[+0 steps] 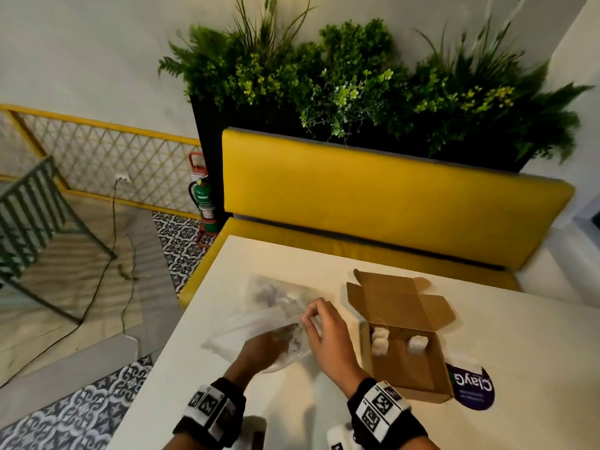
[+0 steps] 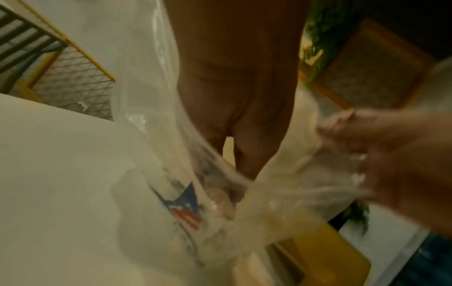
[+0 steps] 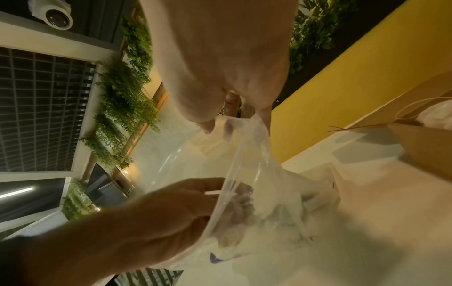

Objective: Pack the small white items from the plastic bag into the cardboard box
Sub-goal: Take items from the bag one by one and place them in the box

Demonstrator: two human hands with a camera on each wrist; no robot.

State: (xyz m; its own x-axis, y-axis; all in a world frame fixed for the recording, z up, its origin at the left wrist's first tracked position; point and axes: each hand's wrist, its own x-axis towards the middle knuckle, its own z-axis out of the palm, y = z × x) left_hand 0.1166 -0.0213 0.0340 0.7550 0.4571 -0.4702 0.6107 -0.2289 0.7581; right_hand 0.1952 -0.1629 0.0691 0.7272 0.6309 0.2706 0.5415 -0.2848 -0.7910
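Note:
A clear plastic bag (image 1: 272, 316) lies on the white table (image 1: 519, 336), left of the open cardboard box (image 1: 418, 375). Two small white items (image 1: 380, 342) (image 1: 417, 344) sit in the box, apart from each other. My right hand (image 1: 306, 316) pinches the bag's upper rim (image 3: 244, 123) and holds the mouth up. My left hand (image 1: 285, 339) reaches into that mouth. Its fingers (image 3: 240, 199) show blurred through the plastic, among pale items (image 3: 293, 195) inside. Whether they hold one I cannot tell.
A purple round sticker (image 1: 474, 388) lies on the table by the box's near right corner. A yellow bench (image 1: 389, 196) runs along the far edge, with plants (image 1: 357, 82) behind. The table's left edge drops to a patterned floor (image 1: 97, 407).

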